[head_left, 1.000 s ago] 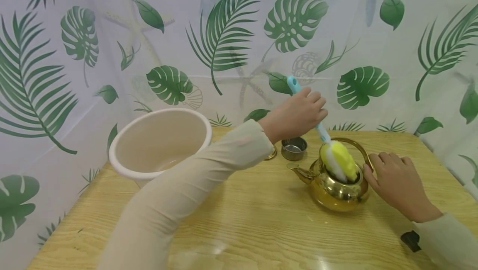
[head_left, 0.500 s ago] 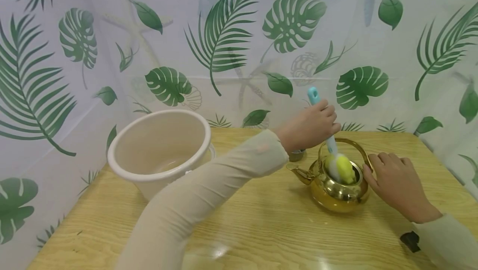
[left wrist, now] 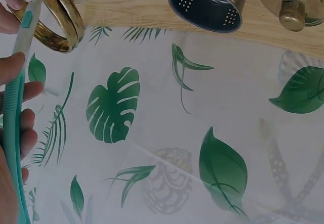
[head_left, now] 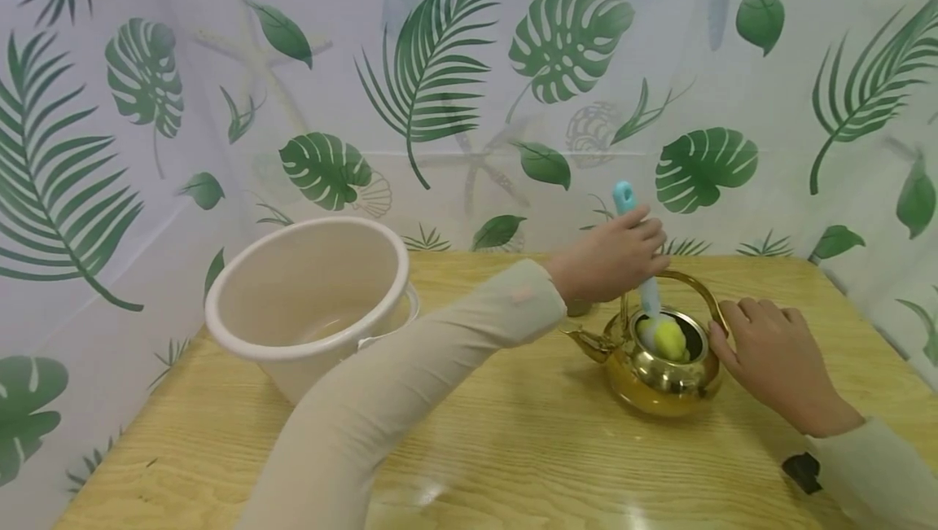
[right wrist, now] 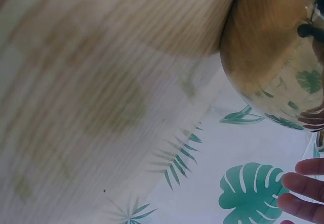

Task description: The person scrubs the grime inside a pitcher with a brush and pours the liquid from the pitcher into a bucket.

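My left hand (head_left: 611,257) grips the blue-and-white handle of a sponge brush (head_left: 649,295), seen also along the left wrist view's left edge (left wrist: 15,97). Its yellow-and-white sponge head (head_left: 670,339) sits partly down inside the mouth of a shiny gold kettle (head_left: 663,392); the lower part of the sponge is hidden. The kettle stands upright on the table, spout to the left. At its right side my right hand (head_left: 780,367) holds the base of the arched handle (head_left: 696,282) between thumb and fingers. Only some fingertips (right wrist: 304,188) of this hand show in the right wrist view.
A cream bucket (head_left: 293,375) stands on the left of the wooden table (head_left: 513,448). Behind my left hand, a perforated metal strainer (left wrist: 207,9) and a gold kettle lid (left wrist: 292,11) appear in the left wrist view. A leaf-print sheet (head_left: 454,188) hangs behind the table.
The left hand has moved right and down with the brush, which now stands steeper. The sponge has sunk deeper into the kettle. Kettle and right hand stay almost where they were.
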`<act>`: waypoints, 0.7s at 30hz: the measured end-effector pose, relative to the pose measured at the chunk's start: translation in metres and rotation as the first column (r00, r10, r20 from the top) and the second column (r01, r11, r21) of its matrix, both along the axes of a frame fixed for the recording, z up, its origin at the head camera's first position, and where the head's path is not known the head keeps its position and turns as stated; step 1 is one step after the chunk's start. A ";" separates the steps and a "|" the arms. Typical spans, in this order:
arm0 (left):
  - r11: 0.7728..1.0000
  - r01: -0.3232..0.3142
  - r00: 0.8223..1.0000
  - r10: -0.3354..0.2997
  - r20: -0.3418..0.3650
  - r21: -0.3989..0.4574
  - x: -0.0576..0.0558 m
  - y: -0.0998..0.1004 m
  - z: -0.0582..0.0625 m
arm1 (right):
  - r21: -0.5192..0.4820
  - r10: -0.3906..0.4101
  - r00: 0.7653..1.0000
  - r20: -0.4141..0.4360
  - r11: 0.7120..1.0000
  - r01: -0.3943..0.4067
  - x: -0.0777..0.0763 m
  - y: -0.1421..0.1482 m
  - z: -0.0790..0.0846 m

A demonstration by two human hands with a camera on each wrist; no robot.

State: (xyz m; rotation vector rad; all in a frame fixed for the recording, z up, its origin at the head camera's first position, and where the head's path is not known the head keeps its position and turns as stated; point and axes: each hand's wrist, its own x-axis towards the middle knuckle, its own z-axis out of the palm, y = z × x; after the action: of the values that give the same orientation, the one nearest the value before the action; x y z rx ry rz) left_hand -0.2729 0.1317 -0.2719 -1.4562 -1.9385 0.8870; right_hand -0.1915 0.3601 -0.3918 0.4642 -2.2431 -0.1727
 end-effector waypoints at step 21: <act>0.993 0.116 0.993 -0.116 -0.006 0.039 -0.035 -0.014 -0.011 | -0.007 -0.012 1.000 0.022 1.000 0.012 0.002 -0.001 0.000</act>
State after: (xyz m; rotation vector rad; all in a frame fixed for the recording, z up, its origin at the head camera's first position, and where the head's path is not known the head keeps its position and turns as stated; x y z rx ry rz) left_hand -0.3075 0.1178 -0.2827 -1.5266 -1.8381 0.7948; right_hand -0.1892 0.3591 -0.3920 0.4511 -2.2679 -0.1670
